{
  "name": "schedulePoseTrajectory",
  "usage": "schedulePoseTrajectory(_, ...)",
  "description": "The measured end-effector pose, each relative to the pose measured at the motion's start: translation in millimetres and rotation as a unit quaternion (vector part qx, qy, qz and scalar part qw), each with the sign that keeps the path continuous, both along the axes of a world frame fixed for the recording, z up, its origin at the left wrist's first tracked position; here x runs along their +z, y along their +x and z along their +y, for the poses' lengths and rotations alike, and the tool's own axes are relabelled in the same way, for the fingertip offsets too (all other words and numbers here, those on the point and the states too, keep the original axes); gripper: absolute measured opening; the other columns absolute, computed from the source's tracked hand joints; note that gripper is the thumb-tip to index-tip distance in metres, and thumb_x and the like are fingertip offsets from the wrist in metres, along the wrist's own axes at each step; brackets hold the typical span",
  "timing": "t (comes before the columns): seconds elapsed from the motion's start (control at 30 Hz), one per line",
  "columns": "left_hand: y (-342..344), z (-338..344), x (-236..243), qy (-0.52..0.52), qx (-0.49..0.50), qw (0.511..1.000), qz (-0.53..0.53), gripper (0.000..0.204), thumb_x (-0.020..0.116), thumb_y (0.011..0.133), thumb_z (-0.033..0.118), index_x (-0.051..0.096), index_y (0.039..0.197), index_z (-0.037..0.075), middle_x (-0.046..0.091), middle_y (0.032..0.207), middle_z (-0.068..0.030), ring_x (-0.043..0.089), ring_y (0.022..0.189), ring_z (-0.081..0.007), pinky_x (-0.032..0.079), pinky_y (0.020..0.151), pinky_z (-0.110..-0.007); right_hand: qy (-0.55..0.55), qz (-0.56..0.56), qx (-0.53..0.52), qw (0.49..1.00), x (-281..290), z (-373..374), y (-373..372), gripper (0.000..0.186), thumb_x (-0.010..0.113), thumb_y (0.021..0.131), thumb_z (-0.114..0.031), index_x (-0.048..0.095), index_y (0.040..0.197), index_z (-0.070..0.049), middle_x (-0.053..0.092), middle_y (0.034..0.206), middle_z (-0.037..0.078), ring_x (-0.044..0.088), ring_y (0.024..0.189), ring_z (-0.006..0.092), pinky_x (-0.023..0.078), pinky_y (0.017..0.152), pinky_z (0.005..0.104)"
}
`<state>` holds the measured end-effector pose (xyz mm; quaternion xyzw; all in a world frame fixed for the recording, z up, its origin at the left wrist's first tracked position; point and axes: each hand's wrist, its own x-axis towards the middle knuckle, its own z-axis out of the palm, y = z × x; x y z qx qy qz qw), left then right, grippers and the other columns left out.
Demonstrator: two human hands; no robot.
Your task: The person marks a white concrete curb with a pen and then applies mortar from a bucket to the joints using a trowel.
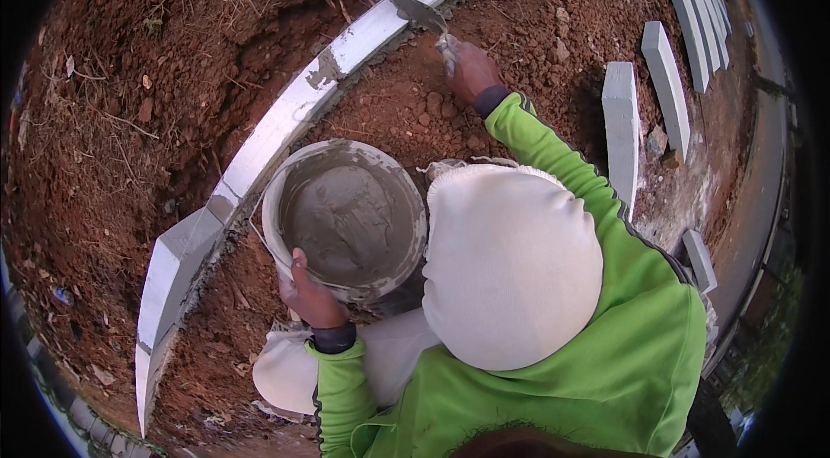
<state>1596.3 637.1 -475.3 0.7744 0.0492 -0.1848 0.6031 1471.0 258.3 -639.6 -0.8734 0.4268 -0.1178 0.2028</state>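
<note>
My left hand grips the near rim of a white bucket, its thumb over the edge. Grey wet mortar fills much of the bucket. Out ahead, my right hand is closed round the handle of a trowel. The trowel's blade lies at the side of a row of white concrete kerb stones, touching or just over the top; I cannot tell which. Grey mortar covers a joint between two stones, and another joint nearer me.
Reddish loose soil with dry twigs lies left of the kerb row. To the right, several loose kerb stones rest on the ground, with a rock among them. A paved road runs along the far right.
</note>
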Motion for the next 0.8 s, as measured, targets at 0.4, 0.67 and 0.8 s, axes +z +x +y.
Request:
schedulePoseTrajectory(0.4, 0.1, 10.5, -12.5, 0.013, 0.027, 0.999, -0.01, 0.03, 0.062, 0.098, 0.018, 0.064, 0.112, -0.009, 0.067, 0.103, -0.0086, 0.059, 0.092, -0.014, 0.047, 0.085, -0.029, -0.028, -0.077, 0.004, 0.997, 21.5, -22.6, -2.4, 0.032, 0.06, 0.092, -0.022, 0.066, 0.119, -0.005, 0.068, 0.098, 0.025, 0.066, 0.09, 0.0433, 0.054, 0.078, 0.0487)
schedulePoseTrajectory(0.67, -0.6, 2.6, 0.3, 0.004, 0.021, 1.0, 0.013, 0.026, 0.064, 0.097, 0.017, 0.065, 0.106, -0.008, 0.066, 0.1, -0.0081, 0.059, 0.09, -0.0138, 0.048, 0.084, -0.03, -0.106, 0.254, 0.17, 0.946, 95.8, -94.6, -52.2, 0.039, 0.068, 0.089, -0.032, 0.066, 0.125, -0.017, 0.072, 0.094, 0.013, 0.069, 0.084, 0.0369, 0.057, 0.075, 0.0475)
schedulePoseTrajectory(0.8, -2.3, -9.0, 8.1, -0.008, 0.007, 1.0, 0.01, 0.024, 0.064, 0.097, 0.017, 0.065, 0.103, -0.006, 0.066, 0.099, -0.0075, 0.059, 0.088, -0.0136, 0.048, 0.083, -0.03, -0.158, 0.301, 0.231, 0.912, 81.6, -119.6, -34.8, 0.03, 0.065, 0.087, -0.029, 0.068, 0.116, -0.019, 0.071, 0.094, 0.011, 0.069, 0.085, 0.033, 0.057, 0.074, 0.0457)
